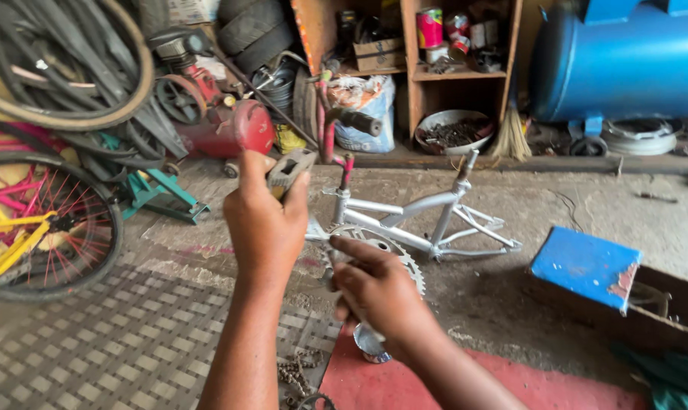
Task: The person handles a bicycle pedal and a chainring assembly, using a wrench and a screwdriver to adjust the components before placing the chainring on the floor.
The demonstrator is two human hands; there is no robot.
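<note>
My left hand (pixel 264 224) is raised in the middle of the view and grips a grey bicycle pedal (pixel 289 170) between thumb and fingers. Just below and to the right, my right hand (pixel 374 292) is closed around the crank arm of a toothed silver chainring (pixel 404 258). Behind both hands a small silver bicycle frame (pixel 435 212) lies on the concrete floor, its pink handlebar with a black grip (pixel 355 120) sticking up. A small shiny tin (pixel 370 343) sits under my right wrist.
A pink-spoked wheel with a yellow frame (pixel 44 228) stands at left under hanging tyres. A red compressor (pixel 222 125), wooden shelves (pixel 454 45), a blue tank (pixel 625 61), a blue-topped box (pixel 587 266), a chain (pixel 298 372) and a red mat (pixel 465 387) surround me.
</note>
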